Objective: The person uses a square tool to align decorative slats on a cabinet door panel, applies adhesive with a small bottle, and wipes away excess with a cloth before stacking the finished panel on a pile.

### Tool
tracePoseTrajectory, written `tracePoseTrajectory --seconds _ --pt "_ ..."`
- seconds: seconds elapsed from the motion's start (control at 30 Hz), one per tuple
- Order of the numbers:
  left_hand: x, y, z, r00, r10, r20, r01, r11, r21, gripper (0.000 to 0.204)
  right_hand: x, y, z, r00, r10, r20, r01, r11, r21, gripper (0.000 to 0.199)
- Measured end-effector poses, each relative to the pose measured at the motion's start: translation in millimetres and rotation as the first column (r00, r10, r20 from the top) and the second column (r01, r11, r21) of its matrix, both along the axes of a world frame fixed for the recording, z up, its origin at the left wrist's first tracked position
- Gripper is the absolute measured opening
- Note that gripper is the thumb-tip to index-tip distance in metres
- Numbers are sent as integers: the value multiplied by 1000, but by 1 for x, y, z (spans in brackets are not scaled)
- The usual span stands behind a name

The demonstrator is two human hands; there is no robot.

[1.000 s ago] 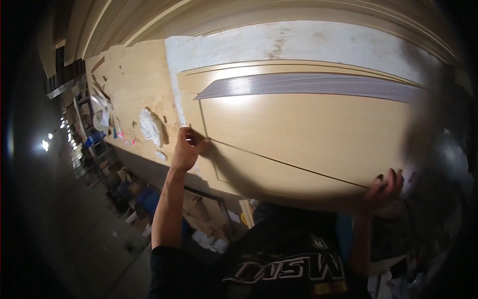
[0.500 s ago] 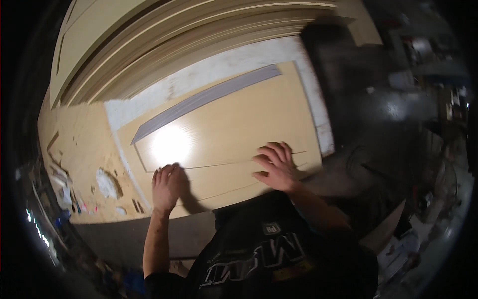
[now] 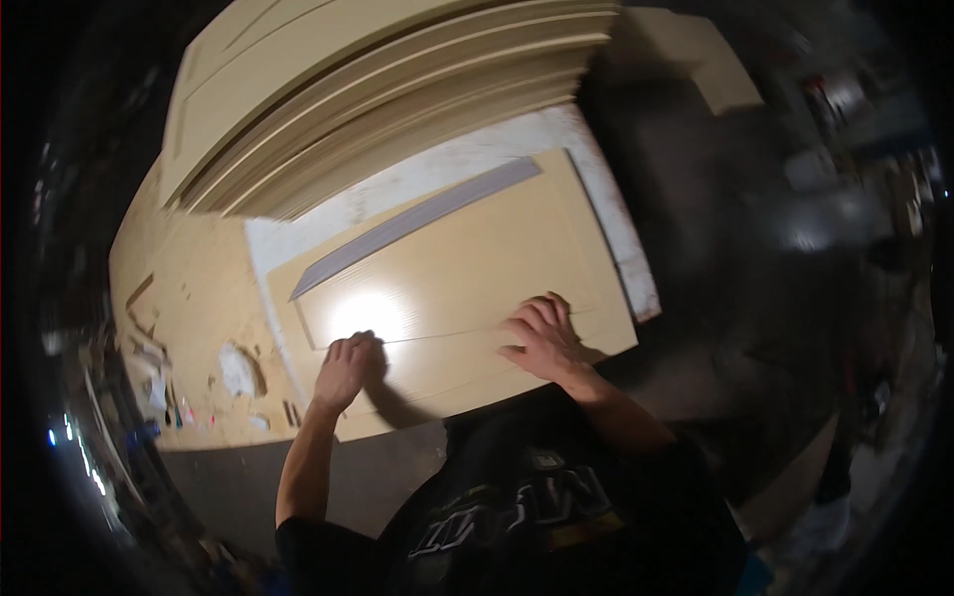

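A light wood-coloured panel door [image 3: 447, 268] with a recessed middle lies in front of me. My left hand [image 3: 348, 372] rests at the near left of the recess, fingers bent and pressed together on its edge line; whatever they may hold is hidden. Farther right, my right hand [image 3: 545, 343] is over the same near edge line, its fingers bent and a little apart, thumb away from them, nothing visible in it. Along the door's far side lies a long grey strip [image 3: 417, 219] with slanted ends. Bright light glares off the recess beside my left hand.
Beyond the door rises a stack of similar panels [image 3: 417, 109]. The door lies on a white board [image 3: 621, 233] over a wooden bench [image 3: 189, 328]. A crumpled whitish lump [image 3: 238, 370] and small scraps sit at the left. Dark floor [image 3: 715, 328] is on the right.
The whole view has shifted and turned slightly. My right hand's fingers look more bent than before. Both hands stay along the near edge line; the grey strip remains on the door.
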State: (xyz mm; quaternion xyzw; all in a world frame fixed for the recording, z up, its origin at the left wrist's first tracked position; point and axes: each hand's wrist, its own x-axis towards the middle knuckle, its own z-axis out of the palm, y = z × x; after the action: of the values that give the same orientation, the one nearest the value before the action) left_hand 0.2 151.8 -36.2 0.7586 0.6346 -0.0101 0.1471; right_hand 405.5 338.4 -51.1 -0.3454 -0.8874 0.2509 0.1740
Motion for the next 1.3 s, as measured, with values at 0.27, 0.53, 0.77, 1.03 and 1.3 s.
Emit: tracePoseTrajectory --seconds 0.27,0.53,0.77,1.03,1.3 --pt "35 -3 17 950 294 103 -300 953 42 44 -34 -11 16 993 111 28 -114 984 134 53" --pt "20 -38 23 858 484 171 -512 835 203 58 -194 -59 8 913 368 179 -380 924 40 63" --pt "-15 -40 -32 914 319 251 -401 801 444 46 -238 -74 4 884 375 277 -383 923 -28 52" --pt "-28 -39 -52 973 178 144 -228 815 533 49 -246 -67 1 868 438 233 -447 894 -15 46" --pt "-34 -38 -54 984 112 138 -170 825 539 47 -250 -68 5 871 433 232 -435 899 -43 46"
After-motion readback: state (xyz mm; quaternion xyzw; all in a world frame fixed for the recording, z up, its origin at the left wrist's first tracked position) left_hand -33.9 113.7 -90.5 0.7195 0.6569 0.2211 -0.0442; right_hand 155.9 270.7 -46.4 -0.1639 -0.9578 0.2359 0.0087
